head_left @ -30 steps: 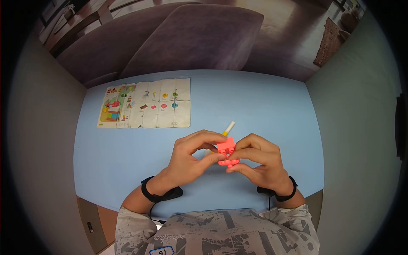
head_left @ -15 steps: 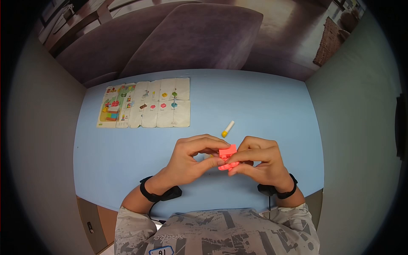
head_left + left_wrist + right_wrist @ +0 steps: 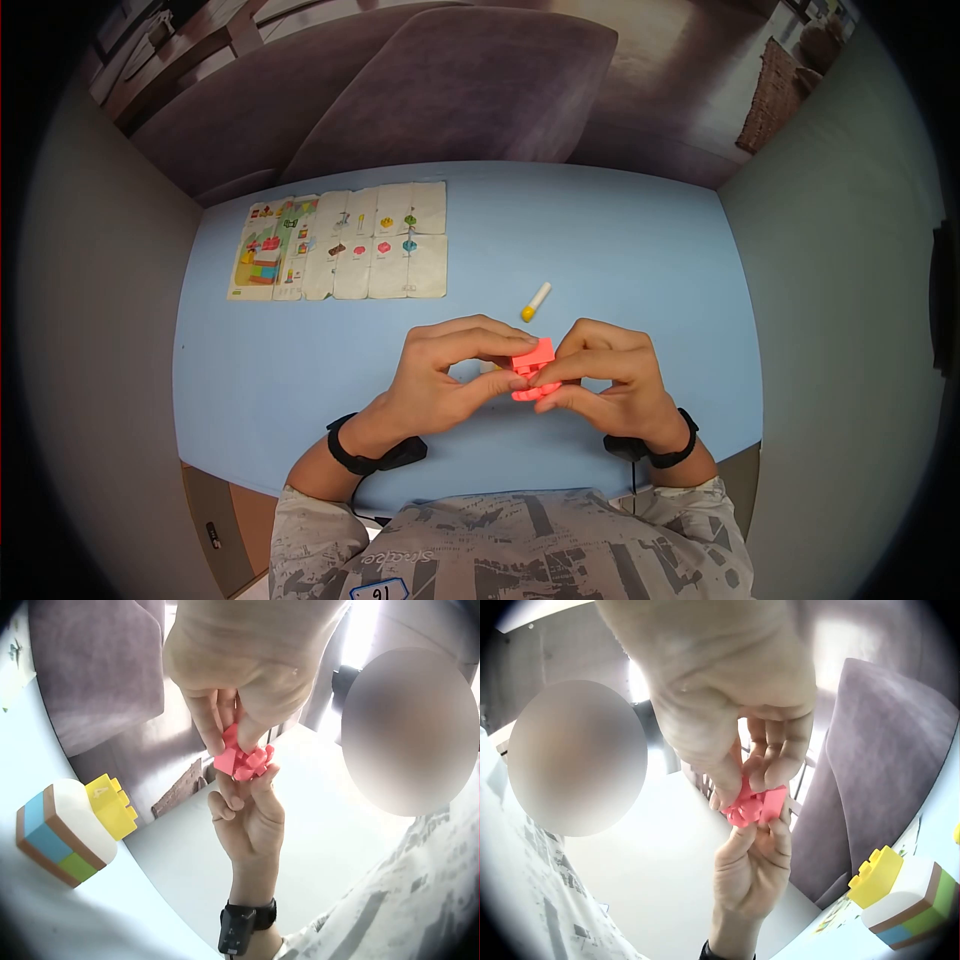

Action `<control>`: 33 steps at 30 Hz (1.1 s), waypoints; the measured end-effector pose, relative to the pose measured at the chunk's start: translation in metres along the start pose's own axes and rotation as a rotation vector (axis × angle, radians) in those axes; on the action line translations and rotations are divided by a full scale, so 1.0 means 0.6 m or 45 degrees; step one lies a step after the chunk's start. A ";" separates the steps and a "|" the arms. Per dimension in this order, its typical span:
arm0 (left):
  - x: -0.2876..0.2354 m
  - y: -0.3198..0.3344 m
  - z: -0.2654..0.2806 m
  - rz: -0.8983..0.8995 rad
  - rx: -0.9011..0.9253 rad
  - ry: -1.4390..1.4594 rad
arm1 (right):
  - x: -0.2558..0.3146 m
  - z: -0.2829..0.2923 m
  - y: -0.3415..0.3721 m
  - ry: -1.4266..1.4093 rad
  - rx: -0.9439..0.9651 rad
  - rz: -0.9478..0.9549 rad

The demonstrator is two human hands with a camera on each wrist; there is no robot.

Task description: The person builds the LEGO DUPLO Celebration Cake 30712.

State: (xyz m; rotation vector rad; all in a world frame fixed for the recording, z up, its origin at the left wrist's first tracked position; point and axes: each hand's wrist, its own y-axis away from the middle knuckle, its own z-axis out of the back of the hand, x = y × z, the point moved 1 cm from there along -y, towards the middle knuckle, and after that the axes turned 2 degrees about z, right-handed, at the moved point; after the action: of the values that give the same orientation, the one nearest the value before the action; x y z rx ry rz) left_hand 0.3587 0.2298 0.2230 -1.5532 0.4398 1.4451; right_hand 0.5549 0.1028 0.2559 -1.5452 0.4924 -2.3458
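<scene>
Both hands meet over the table around pink toy pieces. The left hand pinches a pink brick between thumb and fingers. Just below that brick is a pink rounded piece, pinched by the right hand. In the left wrist view the brick and the rounded piece lie against each other; whether they are joined I cannot tell. Fingertips hide part of both.
A white stick with a yellow base lies beyond the hands. An unfolded picture sheet is at the table's back left. Near the left hand stands a stack of blue, green, brown and white layers with a yellow brick.
Compared with a second ago, the hands and pink pieces have come slightly nearer the body, uncovering the yellow base of the stick. The pink brick sits closer to the rounded piece.
</scene>
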 end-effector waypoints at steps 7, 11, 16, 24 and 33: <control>0.004 0.001 0.000 -0.035 -0.031 0.006 | -0.008 -0.002 0.000 -0.036 -0.028 0.030; 0.009 0.000 -0.003 -0.139 -0.099 -0.008 | -0.009 -0.006 0.001 -0.014 -0.075 0.062; 0.004 0.000 -0.001 -0.207 -0.117 -0.029 | -0.004 -0.014 0.000 0.105 -0.185 0.217; 0.007 0.003 0.000 -0.319 -0.140 -0.060 | 0.002 -0.018 0.001 0.285 -0.212 0.307; 0.001 -0.004 0.001 -0.436 -0.111 -0.092 | 0.001 -0.016 -0.001 0.290 -0.191 0.353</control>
State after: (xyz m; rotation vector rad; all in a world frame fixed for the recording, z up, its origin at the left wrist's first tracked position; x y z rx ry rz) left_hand 0.3604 0.2320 0.2236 -1.5515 0.0625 1.2609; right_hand 0.5460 0.1044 0.2532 -1.1810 0.8924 -2.3176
